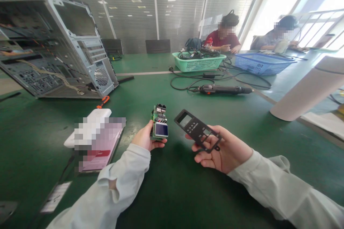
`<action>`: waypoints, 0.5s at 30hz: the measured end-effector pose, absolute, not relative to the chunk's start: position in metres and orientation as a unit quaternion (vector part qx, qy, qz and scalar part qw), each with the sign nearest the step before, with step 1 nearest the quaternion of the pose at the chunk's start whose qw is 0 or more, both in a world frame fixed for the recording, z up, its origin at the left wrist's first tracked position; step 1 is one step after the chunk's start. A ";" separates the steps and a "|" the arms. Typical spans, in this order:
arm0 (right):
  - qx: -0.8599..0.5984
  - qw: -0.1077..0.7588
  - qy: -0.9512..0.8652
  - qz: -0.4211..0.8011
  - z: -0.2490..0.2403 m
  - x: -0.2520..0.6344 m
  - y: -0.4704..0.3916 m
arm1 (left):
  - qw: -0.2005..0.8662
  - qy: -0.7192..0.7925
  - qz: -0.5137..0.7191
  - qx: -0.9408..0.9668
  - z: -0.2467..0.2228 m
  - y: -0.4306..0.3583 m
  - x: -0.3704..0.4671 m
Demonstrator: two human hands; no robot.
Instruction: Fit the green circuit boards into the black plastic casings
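Observation:
My left hand [146, 137] is closed round the lower left side of a green circuit board [160, 118]. A small dark screen with a pale frame faces me on the board, and black and white sockets sit at its far end. To the right, my right hand [224, 150] grips a black faceplate [192, 125] by its near end. A large window and several smaller cutouts pierce this plate, and it tilts up to the left. Board and plate are apart, both held above the green table [172, 182].
An open computer case [64, 43] stands at left, near a white power bank [94, 125] and a pink box [104, 150]. Beyond my hands lie an electric screwdriver [225, 89], a green basket [199, 64] of cables and a blue basket [263, 65]. Two people sit at the far side.

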State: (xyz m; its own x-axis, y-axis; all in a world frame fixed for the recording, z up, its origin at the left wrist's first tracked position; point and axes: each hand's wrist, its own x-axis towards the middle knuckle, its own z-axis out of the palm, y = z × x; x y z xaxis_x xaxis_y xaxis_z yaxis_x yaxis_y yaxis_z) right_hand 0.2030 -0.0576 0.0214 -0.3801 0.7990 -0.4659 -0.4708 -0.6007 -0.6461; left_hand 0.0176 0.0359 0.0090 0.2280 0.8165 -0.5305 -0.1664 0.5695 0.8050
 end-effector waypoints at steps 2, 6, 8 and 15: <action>-0.428 0.421 -0.286 0.747 0.018 0.202 -0.057 | 0.718 0.517 0.343 0.317 0.012 0.034 0.018; -0.472 0.513 -0.516 0.498 0.015 0.200 -0.061 | 0.723 0.504 0.346 0.321 0.014 0.031 0.016; -0.499 0.518 -0.622 0.310 0.016 0.200 -0.064 | 0.727 0.497 0.348 0.320 0.012 0.032 0.014; -0.487 0.424 -0.760 -0.070 0.025 0.191 -0.075 | 0.723 0.492 0.361 0.324 0.002 0.036 0.013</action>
